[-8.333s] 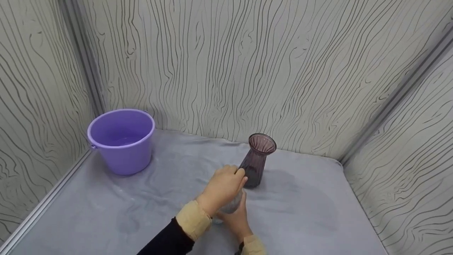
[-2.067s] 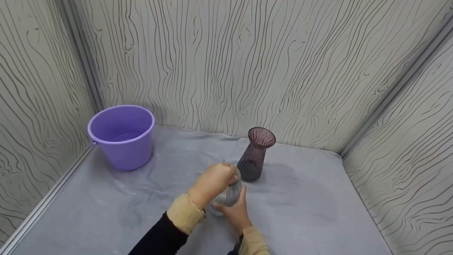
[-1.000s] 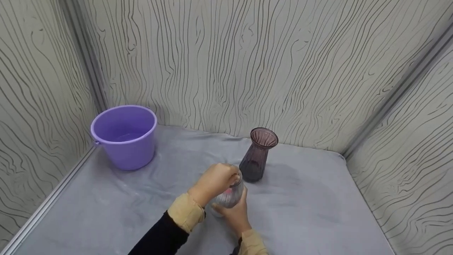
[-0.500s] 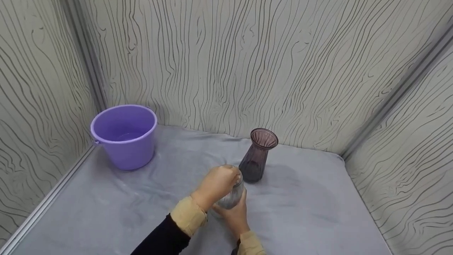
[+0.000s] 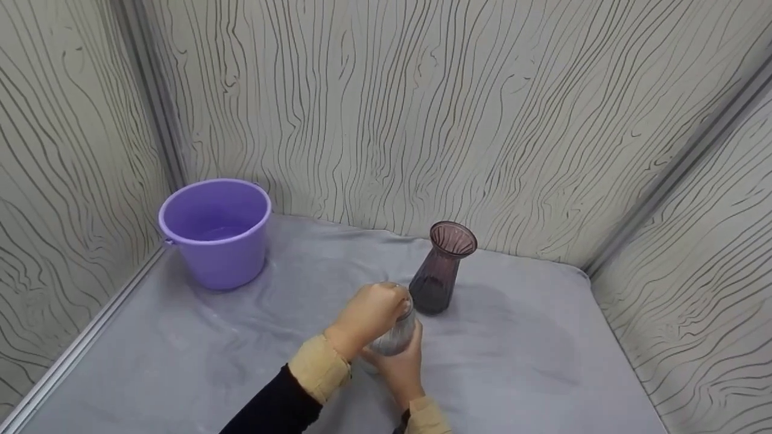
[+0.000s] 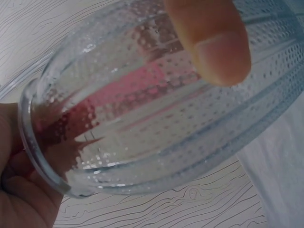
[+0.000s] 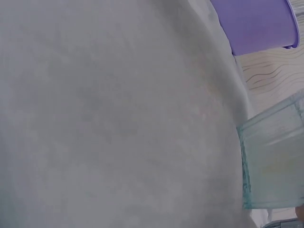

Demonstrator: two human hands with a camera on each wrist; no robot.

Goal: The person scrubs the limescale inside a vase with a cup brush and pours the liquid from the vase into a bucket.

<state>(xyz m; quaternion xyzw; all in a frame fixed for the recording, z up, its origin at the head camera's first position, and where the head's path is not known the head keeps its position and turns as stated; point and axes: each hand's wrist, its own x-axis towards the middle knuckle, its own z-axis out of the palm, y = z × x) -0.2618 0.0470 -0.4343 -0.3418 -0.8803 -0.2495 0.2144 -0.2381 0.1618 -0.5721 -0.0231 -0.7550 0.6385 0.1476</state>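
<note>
A clear ribbed glass vase (image 5: pixel 393 339), dotted with droplets, is tilted in my right hand (image 5: pixel 399 367), which grips its body. The right thumb (image 6: pixel 221 57) lies across the glass in the left wrist view. My left hand (image 5: pixel 369 310) is at the vase's mouth, its fingers reaching inside. Seen through the wall, a long pink thing (image 6: pixel 126 85) extends from those fingers; its kind is blurred by the glass. The vase's thick base (image 7: pixel 273 166) shows in the right wrist view. Just beyond the hands, a purple glass vase (image 5: pixel 443 265) with a flared rim stands upright.
A purple bucket (image 5: pixel 223 265) stands at the back left, with what looks like water in its bottom. Grey cloth (image 5: pixel 506 367) covers the table, with damp-looking patches. Wood-patterned panels (image 5: pixel 374 108) close in the back and both sides.
My left hand has stayed at the clear vase's mouth, shifting slightly, while my right keeps its grip. Pink showed through the glass a second ago in the head view; now it is hidden there.
</note>
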